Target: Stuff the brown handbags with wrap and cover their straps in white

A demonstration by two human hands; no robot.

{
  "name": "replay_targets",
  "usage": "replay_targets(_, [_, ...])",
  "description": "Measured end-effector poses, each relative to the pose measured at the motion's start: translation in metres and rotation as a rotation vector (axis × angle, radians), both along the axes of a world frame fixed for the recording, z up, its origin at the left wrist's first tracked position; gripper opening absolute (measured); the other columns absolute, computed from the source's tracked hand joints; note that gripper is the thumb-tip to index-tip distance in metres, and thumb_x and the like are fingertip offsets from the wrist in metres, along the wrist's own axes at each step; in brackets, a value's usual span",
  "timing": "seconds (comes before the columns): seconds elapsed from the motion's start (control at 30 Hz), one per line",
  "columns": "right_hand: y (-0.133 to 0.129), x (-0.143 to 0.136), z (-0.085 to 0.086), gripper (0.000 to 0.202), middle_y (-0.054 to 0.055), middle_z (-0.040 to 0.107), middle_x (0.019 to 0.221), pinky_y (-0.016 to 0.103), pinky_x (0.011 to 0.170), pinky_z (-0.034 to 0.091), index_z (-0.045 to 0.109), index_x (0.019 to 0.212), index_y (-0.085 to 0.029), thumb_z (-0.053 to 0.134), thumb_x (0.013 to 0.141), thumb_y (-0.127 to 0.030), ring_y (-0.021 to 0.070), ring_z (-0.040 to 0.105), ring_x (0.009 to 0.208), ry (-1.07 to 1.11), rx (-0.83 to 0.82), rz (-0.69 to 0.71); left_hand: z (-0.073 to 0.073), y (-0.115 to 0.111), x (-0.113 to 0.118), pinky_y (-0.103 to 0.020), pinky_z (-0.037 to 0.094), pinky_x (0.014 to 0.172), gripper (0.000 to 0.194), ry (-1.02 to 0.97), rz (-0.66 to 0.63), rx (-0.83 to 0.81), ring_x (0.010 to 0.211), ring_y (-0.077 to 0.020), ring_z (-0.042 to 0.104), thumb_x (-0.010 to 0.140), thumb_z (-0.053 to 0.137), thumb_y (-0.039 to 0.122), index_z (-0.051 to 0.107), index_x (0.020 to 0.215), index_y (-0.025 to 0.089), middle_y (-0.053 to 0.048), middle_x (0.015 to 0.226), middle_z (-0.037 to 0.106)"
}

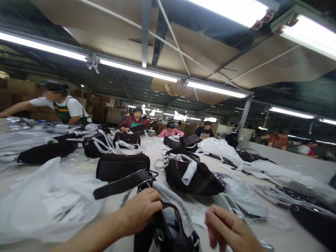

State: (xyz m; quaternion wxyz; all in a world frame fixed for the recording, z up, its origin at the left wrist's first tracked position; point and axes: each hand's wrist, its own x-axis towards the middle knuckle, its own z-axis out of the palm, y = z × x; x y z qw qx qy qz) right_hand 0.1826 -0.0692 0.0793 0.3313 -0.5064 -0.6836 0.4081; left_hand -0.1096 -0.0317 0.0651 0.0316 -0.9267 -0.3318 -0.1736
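Observation:
A black handbag (151,232) stands in front of me at the bottom of the head view, its top unzipped and pale stuffing showing inside. My left hand (141,210) is closed over its upper left edge, the fingertips partly hidden by the bag. A plastic-wrapped handle (174,196) arches along its far side. Right of this bag, and apart from it, my right hand (228,227) is raised with curled fingers. Whether anything small is between those fingers is hidden. A black strap-like flap (118,185) extends left from the bag's far end.
Behind the held bag lie a black bag (193,175) with a wrapped strap and a boxy black bag (123,166). White wrapping sheets (52,203) cover the left; clear plastic (241,192) lies right. Another dark bag (315,220) sits at lower right. Several people work across the table.

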Motion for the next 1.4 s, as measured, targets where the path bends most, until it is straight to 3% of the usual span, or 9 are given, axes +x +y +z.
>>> replay_targets(0.13, [0.029,-0.069,0.039,0.03,0.006,0.074,0.088,0.026,0.073,0.047,0.069,0.087,-0.018,0.042,0.095,-0.028,0.0175,0.068,0.084,-0.585,0.382,0.055,-0.01,-0.001,0.004,-0.04,0.049,0.098,0.015,-0.004,0.007,0.107,0.108,-0.0258,0.058,0.08,0.064,0.006,0.06,0.087,0.018,-0.008,0.113,0.066])
replay_targets(0.3, [0.059,-0.135,0.033,0.019,0.014,0.078,0.101,0.031,0.075,0.049,0.076,0.093,-0.016,0.064,0.078,-0.015,0.0302,0.072,0.099,-0.988,0.388,0.196,-0.006,-0.006,-0.006,-0.042,0.046,0.105,0.013,0.115,0.022,0.071,0.097,-0.0235,0.063,0.083,0.07,0.015,0.057,0.085,0.018,-0.007,0.098,0.07])
replay_targets(0.47, [0.083,-0.1,0.034,0.02,0.018,0.076,0.106,0.035,0.075,0.047,0.074,0.097,-0.015,0.056,0.086,-0.013,0.0322,0.071,0.102,-1.044,0.431,0.054,0.015,-0.054,-0.032,-0.032,0.051,0.067,0.014,0.329,0.124,-0.022,0.08,-0.0228,0.066,0.084,0.068,0.013,0.055,0.083,0.02,-0.003,0.09,0.07])
replay_targets(0.6, [0.083,-0.07,0.032,0.022,0.012,0.076,0.102,0.032,0.072,0.042,0.069,0.099,-0.018,0.048,0.093,-0.016,0.027,0.07,0.1,-0.998,0.452,-0.034,0.036,-0.091,-0.034,-0.029,0.046,0.063,0.017,0.353,0.107,-0.087,0.077,-0.0202,0.068,0.084,0.071,0.011,0.057,0.083,0.021,0.0,0.089,0.072])
replay_targets(0.73, [0.062,-0.081,0.025,0.015,0.005,0.076,0.101,0.029,0.071,0.037,0.066,0.095,-0.022,0.051,0.094,-0.02,0.0224,0.069,0.099,-0.966,0.485,0.012,0.068,-0.085,-0.021,-0.021,0.045,0.062,0.017,0.272,-0.011,-0.301,0.074,-0.0141,0.067,0.087,0.072,0.017,0.058,0.078,0.02,0.004,0.08,0.07])
replay_targets(0.83, [0.051,-0.088,0.023,0.013,0.004,0.075,0.098,0.029,0.07,0.035,0.065,0.093,-0.022,0.053,0.095,-0.022,0.0221,0.069,0.097,-0.976,0.501,0.057,0.085,-0.069,-0.016,-0.028,0.05,0.074,0.013,0.148,0.148,-0.171,0.087,-0.0198,0.065,0.089,0.071,0.024,0.06,0.083,0.019,-0.001,0.091,0.068])
replay_targets(0.97, [0.047,-0.087,0.024,0.012,0.005,0.074,0.1,0.029,0.069,0.035,0.065,0.096,-0.021,0.052,0.097,-0.022,0.0219,0.069,0.096,-1.006,0.506,0.094,0.073,-0.061,-0.009,-0.047,0.051,0.093,0.014,0.256,0.225,0.048,0.106,-0.0322,0.059,0.081,0.072,0.019,0.063,0.092,0.015,-0.011,0.11,0.065])
replay_targets(1.17, [0.041,-0.091,0.028,0.014,0.005,0.074,0.099,0.03,0.067,0.034,0.066,0.097,-0.021,0.052,0.097,-0.022,0.0217,0.069,0.094,-1.023,0.512,0.13,0.059,-0.067,0.018,-0.034,0.059,0.076,0.024,0.39,0.161,-0.213,0.089,-0.0261,0.07,0.081,0.061,0.002,0.066,0.101,0.015,-0.009,0.101,0.072])
replay_targets(1.4, [0.032,-0.096,0.034,0.014,0.004,0.074,0.097,0.031,0.059,0.03,0.067,0.097,-0.023,0.053,0.097,-0.025,0.0208,0.069,0.088,-1.026,0.539,0.165,0.067,-0.038,0.052,-0.035,0.057,0.057,0.028,0.594,0.063,-0.37,0.071,-0.0327,0.073,0.076,0.079,0.037,0.077,0.085,0.011,-0.015,0.081,0.078])
